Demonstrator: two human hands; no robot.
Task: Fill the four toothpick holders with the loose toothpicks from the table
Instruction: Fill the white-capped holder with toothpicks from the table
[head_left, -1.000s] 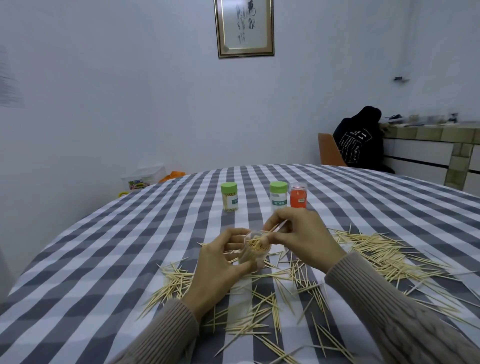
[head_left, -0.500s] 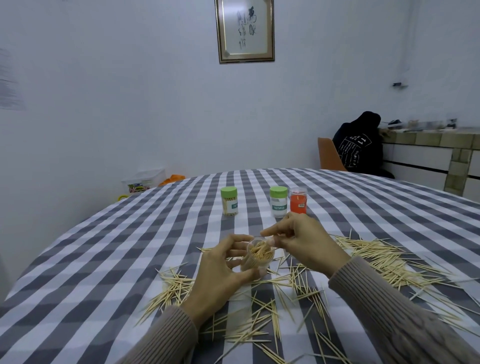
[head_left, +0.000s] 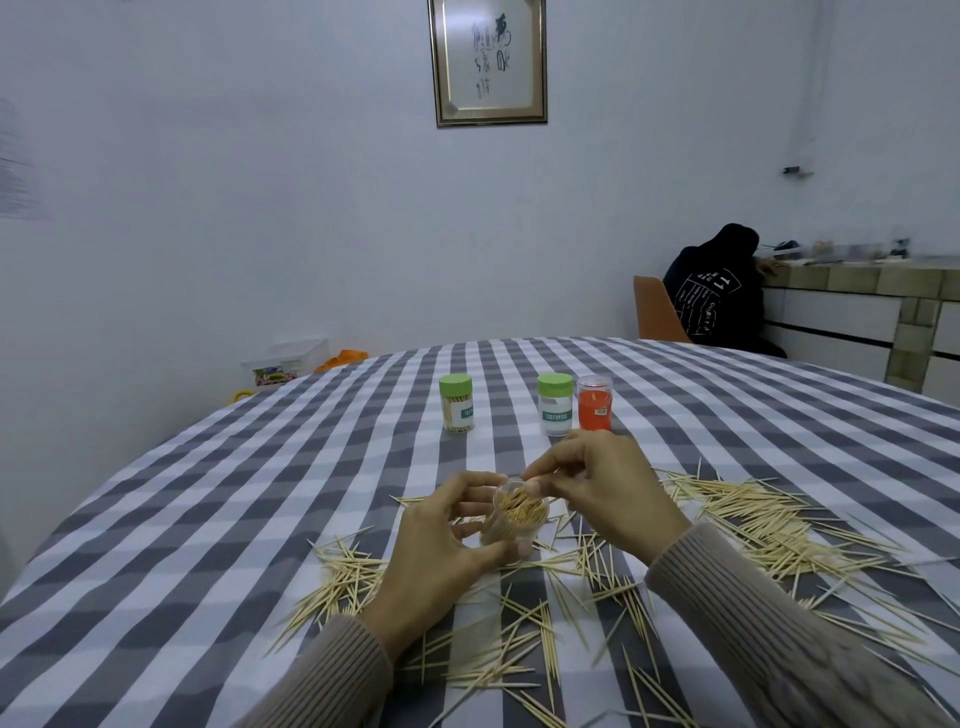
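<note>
My left hand (head_left: 441, 551) grips a clear open toothpick holder (head_left: 517, 514), tilted toward me and packed with toothpicks. My right hand (head_left: 602, 488) pinches a toothpick or two at the holder's rim. Loose toothpicks (head_left: 753, 525) lie scattered over the checked tablecloth (head_left: 208, 519) around and to the right of both hands. Farther back stand a green-lidded holder full of toothpicks (head_left: 456, 404), a second green-lidded holder (head_left: 555, 404) whose contents I cannot make out, and beside it a clear-topped orange holder (head_left: 595, 402).
Behind the table at the right, a person in a dark hooded top (head_left: 719, 296) sits on an orange chair (head_left: 655, 317) at a tiled counter (head_left: 857, 291). A plastic box (head_left: 285, 358) is beyond the table's far left edge. A framed picture (head_left: 488, 60) hangs on the wall.
My right hand has brought its toothpicks down from above the holder to its rim. The left hand has kept hold of the holder and tilted it a little more toward me.
</note>
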